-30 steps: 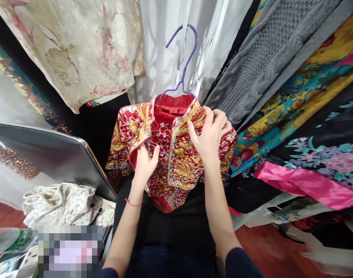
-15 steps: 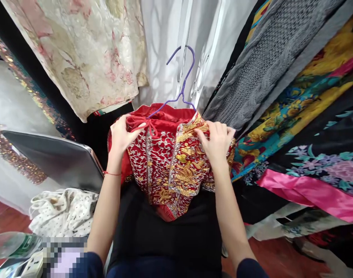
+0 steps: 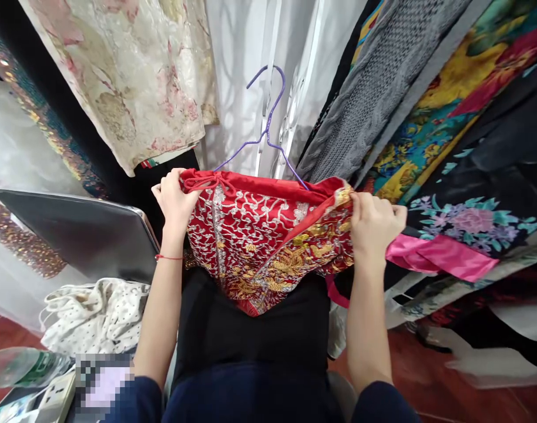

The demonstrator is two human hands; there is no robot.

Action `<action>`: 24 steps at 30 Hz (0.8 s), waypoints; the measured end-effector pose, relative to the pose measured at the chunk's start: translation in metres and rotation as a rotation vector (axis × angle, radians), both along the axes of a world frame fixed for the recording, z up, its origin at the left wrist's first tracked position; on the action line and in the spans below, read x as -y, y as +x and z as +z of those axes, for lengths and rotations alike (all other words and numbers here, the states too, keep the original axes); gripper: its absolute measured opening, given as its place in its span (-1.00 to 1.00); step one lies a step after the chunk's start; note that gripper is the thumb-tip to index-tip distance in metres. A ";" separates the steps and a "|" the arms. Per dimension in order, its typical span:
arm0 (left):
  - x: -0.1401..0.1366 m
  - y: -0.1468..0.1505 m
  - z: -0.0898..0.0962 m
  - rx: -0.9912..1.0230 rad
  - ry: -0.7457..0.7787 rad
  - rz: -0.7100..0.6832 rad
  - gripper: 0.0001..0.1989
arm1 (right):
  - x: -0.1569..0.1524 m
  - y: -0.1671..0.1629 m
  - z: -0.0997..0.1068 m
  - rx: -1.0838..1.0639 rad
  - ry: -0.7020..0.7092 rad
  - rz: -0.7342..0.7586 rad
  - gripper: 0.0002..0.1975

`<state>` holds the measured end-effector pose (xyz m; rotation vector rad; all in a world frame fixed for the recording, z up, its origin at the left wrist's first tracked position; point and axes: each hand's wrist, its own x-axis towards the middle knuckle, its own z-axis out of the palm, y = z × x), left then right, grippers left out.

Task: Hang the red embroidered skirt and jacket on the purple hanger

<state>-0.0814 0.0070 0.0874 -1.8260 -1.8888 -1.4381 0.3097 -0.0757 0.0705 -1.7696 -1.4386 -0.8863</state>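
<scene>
Both hands, the left hand and the right hand, were closed on the top edge of the red embroidered garment, stretched between them under a purple hanger, with hanging clothes behind and red floor below.

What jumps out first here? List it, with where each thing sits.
The red embroidered garment, stitched in gold and silver, is stretched across the middle on a purple hanger. The left hand and right hand grip its top corners. A bright pink satin band glows at right among floral fabrics.
</scene>
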 end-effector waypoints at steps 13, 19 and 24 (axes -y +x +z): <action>0.101 0.054 -0.016 0.135 0.120 -0.102 -0.46 | 0.131 -0.041 0.082 -0.429 0.529 -0.042 -0.54; 0.223 0.114 -0.053 0.305 -0.200 -1.021 -0.63 | 0.159 -0.126 0.027 -0.698 0.081 0.617 -0.67; 0.216 0.106 -0.079 0.415 -0.331 -0.943 -0.45 | 0.166 -0.143 0.005 -0.603 -0.588 1.098 -0.62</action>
